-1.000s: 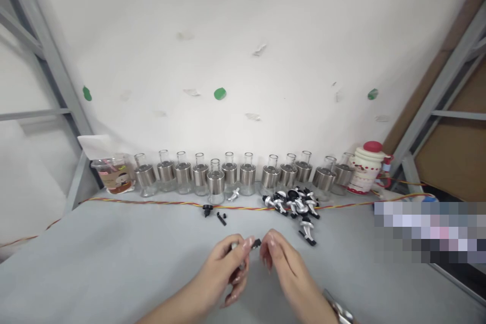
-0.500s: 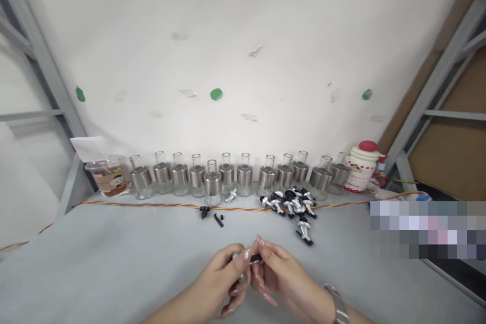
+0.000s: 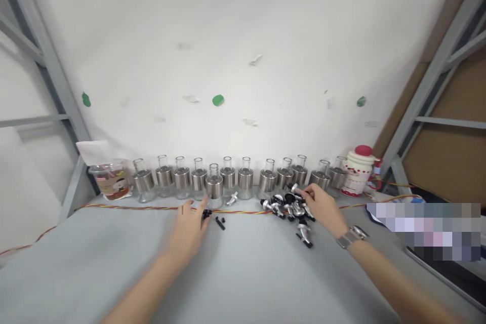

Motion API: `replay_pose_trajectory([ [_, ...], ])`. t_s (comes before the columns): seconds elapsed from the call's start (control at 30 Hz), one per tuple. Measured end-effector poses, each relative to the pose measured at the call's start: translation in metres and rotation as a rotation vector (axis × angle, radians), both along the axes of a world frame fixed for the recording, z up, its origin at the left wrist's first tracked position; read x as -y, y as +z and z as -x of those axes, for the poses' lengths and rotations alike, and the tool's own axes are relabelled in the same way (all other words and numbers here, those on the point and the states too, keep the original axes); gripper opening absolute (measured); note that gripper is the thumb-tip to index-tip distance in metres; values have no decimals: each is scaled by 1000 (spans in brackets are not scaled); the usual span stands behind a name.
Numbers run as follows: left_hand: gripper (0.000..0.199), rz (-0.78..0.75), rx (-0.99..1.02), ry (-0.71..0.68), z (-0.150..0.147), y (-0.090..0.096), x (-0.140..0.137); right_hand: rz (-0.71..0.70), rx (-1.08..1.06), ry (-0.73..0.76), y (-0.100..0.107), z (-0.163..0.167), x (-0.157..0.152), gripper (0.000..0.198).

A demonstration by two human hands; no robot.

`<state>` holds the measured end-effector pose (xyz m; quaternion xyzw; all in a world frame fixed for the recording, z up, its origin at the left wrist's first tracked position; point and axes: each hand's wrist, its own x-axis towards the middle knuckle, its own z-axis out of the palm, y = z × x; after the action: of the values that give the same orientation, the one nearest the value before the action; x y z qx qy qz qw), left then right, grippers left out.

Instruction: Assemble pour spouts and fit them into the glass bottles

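My right hand (image 3: 322, 208) pinches a silver-and-black bottle pourer (image 3: 295, 189) by its end, above a pile of similar pourers (image 3: 290, 205). One more pourer (image 3: 304, 234) lies just in front of that pile. On the left, my left hand (image 3: 189, 229) reaches over the table, thumb and index finger apart around a black ribbed stopper (image 3: 207, 213), partly hidden by the fingers. Right of it lie a short black lever (image 3: 219, 223) and a tiny black cap (image 3: 223, 220). A loose silver spout piece (image 3: 232, 198) rests near the bottles.
Glass bottles with steel sleeves (image 3: 245, 177) line the wall. A red-and-yellow twisted cord (image 3: 152, 206) crosses the grey table (image 3: 243, 273). A drink cup (image 3: 111, 181) stands at the left end, a white jar with a red knob (image 3: 359, 172) at the right.
My hands have parted from the front middle, where they held a pourer together. The right went to the pile with a pourer; the left went forward and left to the black stopper.
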<state>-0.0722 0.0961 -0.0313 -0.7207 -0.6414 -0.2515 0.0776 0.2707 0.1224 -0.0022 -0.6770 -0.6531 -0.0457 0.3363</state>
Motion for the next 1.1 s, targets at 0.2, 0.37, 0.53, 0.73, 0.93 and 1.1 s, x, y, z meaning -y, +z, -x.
replay_pose_trajectory([
  [0.2, 38, 29, -67, 0, -3, 2, 1, -162, 327, 111, -4, 28, 4, 28],
  [0.37, 31, 62, -85, -15, -3, 5, 3, -122, 550, 476, -10, 100, -4, 40],
  [0.53, 32, 42, -43, -4, -5, 5, 3, -72, 596, 513, -21, 148, -30, 35],
  [0.73, 24, 117, 89, -48, -7, 6, 7, -21, 580, 503, -19, 154, -28, 10],
  [0.93, 16, 185, 457, -113, -10, 2, 5, -31, 447, 488, -2, 125, 19, 9],
  [1.1, 21, 287, 866, -289, -29, 9, 16, 245, -352, 634, -15, 103, 46, 11],
])
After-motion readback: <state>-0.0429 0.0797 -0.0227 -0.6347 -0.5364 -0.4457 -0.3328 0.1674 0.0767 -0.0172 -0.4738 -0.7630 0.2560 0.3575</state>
